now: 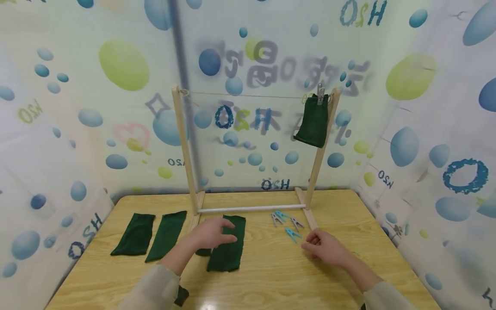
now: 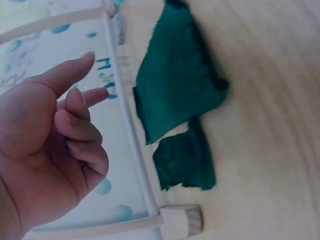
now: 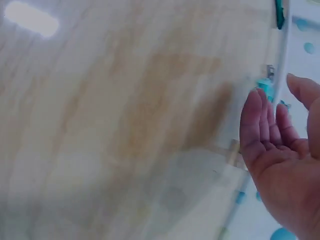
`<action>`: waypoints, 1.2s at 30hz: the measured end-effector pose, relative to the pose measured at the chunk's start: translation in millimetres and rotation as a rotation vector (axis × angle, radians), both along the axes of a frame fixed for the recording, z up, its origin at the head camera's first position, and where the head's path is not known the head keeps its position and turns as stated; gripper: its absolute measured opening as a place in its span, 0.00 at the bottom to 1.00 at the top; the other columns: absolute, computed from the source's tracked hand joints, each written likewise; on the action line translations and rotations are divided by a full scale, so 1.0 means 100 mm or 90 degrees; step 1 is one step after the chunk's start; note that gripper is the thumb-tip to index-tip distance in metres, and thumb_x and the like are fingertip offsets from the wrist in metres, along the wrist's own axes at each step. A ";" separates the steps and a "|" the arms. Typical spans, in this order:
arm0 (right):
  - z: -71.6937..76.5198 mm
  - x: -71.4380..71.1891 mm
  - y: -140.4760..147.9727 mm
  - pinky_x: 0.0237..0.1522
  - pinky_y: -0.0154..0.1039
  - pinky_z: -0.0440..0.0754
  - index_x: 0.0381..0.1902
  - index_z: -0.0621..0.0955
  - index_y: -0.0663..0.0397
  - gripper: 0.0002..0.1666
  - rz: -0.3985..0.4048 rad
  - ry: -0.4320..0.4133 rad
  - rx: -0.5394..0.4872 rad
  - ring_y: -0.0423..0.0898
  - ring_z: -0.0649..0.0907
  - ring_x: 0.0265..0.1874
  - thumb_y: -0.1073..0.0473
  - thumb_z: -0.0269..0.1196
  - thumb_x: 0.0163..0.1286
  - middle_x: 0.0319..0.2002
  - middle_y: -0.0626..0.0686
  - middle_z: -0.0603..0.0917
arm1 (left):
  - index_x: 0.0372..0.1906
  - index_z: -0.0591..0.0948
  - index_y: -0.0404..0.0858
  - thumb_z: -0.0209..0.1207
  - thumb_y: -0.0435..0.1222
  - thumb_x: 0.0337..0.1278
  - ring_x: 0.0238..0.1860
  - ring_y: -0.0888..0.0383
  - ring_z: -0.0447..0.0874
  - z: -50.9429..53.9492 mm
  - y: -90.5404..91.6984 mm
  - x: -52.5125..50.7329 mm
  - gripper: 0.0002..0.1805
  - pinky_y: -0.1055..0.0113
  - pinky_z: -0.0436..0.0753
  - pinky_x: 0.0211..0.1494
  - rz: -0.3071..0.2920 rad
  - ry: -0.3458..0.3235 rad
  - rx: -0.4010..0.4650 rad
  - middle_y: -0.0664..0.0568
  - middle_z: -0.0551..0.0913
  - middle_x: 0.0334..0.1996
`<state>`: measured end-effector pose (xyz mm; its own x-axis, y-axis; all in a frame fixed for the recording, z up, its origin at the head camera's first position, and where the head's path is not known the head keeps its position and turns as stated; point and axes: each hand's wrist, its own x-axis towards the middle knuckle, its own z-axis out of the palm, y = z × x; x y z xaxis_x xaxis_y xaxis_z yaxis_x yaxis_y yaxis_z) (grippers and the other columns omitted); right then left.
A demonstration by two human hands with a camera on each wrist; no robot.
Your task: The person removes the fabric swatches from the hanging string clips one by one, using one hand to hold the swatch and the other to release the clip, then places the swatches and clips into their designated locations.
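Note:
My left hand [image 1: 213, 234] hovers over a dark green cloth [image 1: 230, 249] on the table, with its fingers loosely bent and nothing held. In the left wrist view that cloth [image 2: 175, 75] lies apart from the fingers, and a second green piece [image 2: 185, 160] is beside it. My right hand [image 1: 326, 247] is beside several small clothespins, near a light blue clothespin [image 1: 292, 235]; its palm shows bare in the right wrist view. Another green cloth [image 1: 314, 125] hangs at the right end of a string [image 1: 248, 94], under a clear clothespin [image 1: 320, 95].
A wooden frame [image 1: 185, 150] with a white crossbar [image 1: 252, 209] stands at the table's back, string tied between its posts. Two green cloths lie at the left, one outer [image 1: 133, 234] and one inner [image 1: 166, 236]. A dark scrap [image 1: 181, 296] is near the left sleeve. Patterned curtains surround the table.

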<state>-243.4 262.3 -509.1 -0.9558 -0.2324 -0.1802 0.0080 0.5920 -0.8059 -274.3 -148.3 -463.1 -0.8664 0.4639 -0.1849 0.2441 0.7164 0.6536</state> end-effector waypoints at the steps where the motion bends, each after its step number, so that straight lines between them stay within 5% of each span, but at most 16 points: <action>1: 0.05 0.00 0.02 0.34 0.39 0.86 0.51 0.78 0.62 0.20 0.006 0.009 -0.007 0.47 0.85 0.34 0.51 0.70 0.80 0.40 0.54 0.84 | 0.70 0.84 0.35 0.69 0.46 0.75 0.24 0.46 0.87 0.03 -0.01 -0.01 0.27 0.60 0.82 0.33 0.003 0.006 0.014 0.46 0.85 0.25; 4: 0.22 0.00 0.04 0.33 0.39 0.85 0.52 0.79 0.61 0.18 0.003 0.039 -0.013 0.48 0.85 0.35 0.51 0.68 0.81 0.42 0.54 0.84 | 0.70 0.84 0.35 0.66 0.46 0.79 0.21 0.48 0.83 0.11 -0.05 -0.06 0.26 0.61 0.78 0.29 0.012 0.037 0.047 0.49 0.79 0.17; 13: 0.83 -0.09 0.04 0.32 0.36 0.82 0.53 0.80 0.59 0.15 -0.036 0.161 0.017 0.48 0.85 0.33 0.53 0.67 0.83 0.42 0.55 0.86 | 0.67 0.86 0.38 0.61 0.44 0.83 0.22 0.54 0.81 0.47 0.01 -0.15 0.20 0.60 0.78 0.29 0.016 0.110 0.120 0.49 0.83 0.22; 26: 1.64 -0.25 0.07 0.36 0.36 0.84 0.57 0.79 0.59 0.17 -0.061 0.266 0.059 0.47 0.84 0.36 0.51 0.64 0.85 0.42 0.58 0.85 | 0.62 0.89 0.47 0.60 0.48 0.85 0.25 0.50 0.82 1.12 0.48 -0.22 0.17 0.57 0.83 0.35 -0.006 0.160 0.162 0.50 0.85 0.25; 36: 2.15 -0.39 0.16 0.34 0.35 0.81 0.62 0.79 0.57 0.23 -0.100 0.341 0.070 0.39 0.83 0.34 0.44 0.60 0.86 0.48 0.58 0.84 | 0.64 0.88 0.45 0.58 0.47 0.85 0.22 0.55 0.77 1.46 0.83 -0.33 0.17 0.61 0.78 0.32 -0.038 0.206 0.169 0.50 0.83 0.24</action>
